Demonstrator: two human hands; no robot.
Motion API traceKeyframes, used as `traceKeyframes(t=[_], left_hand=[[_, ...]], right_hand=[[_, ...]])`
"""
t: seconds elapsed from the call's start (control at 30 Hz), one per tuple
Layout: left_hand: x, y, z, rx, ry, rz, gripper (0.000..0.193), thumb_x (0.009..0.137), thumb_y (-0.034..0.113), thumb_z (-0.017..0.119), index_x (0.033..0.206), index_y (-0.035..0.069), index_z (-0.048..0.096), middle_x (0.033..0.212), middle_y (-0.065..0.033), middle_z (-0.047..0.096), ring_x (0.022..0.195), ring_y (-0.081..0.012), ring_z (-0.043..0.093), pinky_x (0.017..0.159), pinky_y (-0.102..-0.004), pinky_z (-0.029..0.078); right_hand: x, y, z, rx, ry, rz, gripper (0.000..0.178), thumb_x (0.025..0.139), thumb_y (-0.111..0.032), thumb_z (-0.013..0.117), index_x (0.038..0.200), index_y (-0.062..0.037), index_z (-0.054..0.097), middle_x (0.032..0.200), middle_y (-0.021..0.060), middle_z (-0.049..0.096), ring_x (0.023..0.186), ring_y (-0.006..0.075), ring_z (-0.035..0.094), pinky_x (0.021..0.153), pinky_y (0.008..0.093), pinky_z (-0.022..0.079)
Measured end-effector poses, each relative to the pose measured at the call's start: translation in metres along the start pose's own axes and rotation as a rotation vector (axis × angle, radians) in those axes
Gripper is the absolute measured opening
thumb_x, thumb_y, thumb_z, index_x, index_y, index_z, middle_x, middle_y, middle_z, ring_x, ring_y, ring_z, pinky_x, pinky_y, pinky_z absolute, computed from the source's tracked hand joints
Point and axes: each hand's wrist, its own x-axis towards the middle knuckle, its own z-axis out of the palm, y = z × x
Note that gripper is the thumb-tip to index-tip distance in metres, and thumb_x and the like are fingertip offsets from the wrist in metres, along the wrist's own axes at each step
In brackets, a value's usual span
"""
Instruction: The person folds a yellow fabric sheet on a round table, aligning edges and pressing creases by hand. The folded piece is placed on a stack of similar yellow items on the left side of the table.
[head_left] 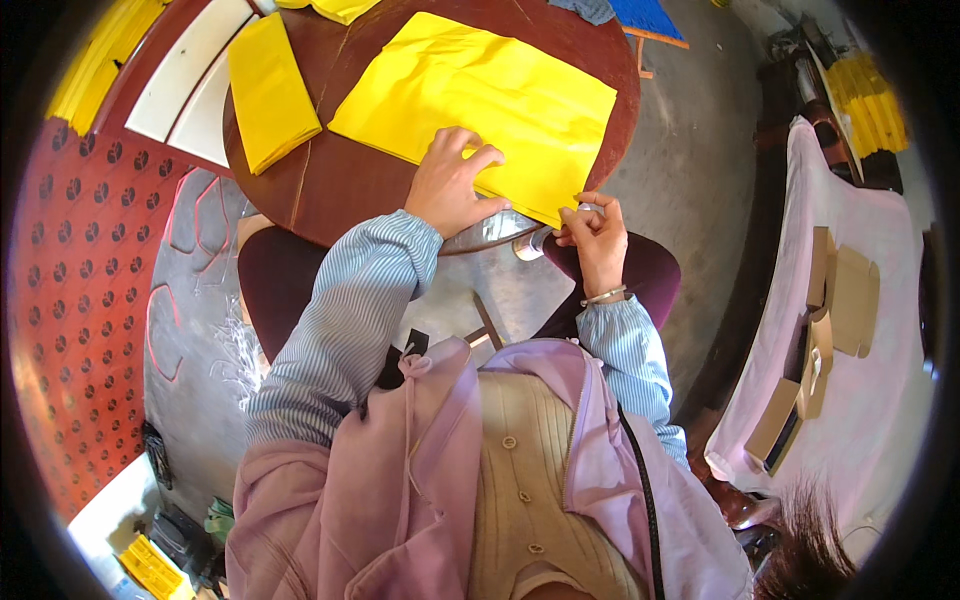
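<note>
Head view: a large yellow sheet (480,95) lies on the round brown table (355,185), toward its right half, with its near right corner reaching the near rim; some soft creases cross its surface, but the layers under it are too close together to count; the left hand (455,184) is over the near edge of the sheet, thumb and fingers apart in a wide curve, and whether it presses or only rests cannot be told; the right hand (590,238) is narrow, thumb and fingertips drawn together at the near right corner, seemingly pinching it; a folded yellow bundle (272,95) lies apart, to the left on the same table, and another yellow piece (335,7) shows at the far side, partly out of view.

Judged from this pose, the step in hand is handling the sheet's near edge, probably evening its corner; the next move seems to call for a steady left hand on the layers and a light, level pull from the right hand along that edge; too hard a tug could shift the layers or raise fresh creases.
</note>
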Motion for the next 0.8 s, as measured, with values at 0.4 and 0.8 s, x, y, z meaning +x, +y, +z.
traceKeyframes(t=[0.4,0.8], left_hand=[[0.002,0.005,0.025,0.031,0.151,-0.013,0.032,0.08,0.033,0.091,0.107,0.019,0.083,0.129,-0.0135,0.064,0.134,-0.0383,0.05,0.117,-0.0509,0.042],[0.0,0.003,0.045,0.003,0.244,-0.042,0.013,0.09,0.024,0.083,0.102,0.023,0.088,0.127,-0.0054,0.071,0.139,-0.0335,0.051,0.129,-0.0624,0.024]], right_hand=[[0.034,-0.026,-0.003,0.174,-0.07,0.077,0.017,0.105,-0.011,0.071,0.118,-0.0002,0.072,0.083,0.0019,0.068,0.064,0.0069,0.058,0.057,0.0227,0.044],[-0.007,0.021,0.001,0.137,0.067,0.157,0.045,0.102,-0.013,0.076,0.136,-0.0028,0.049,0.101,0.0118,0.071,0.089,0.0202,0.074,0.078,0.0347,0.065]])
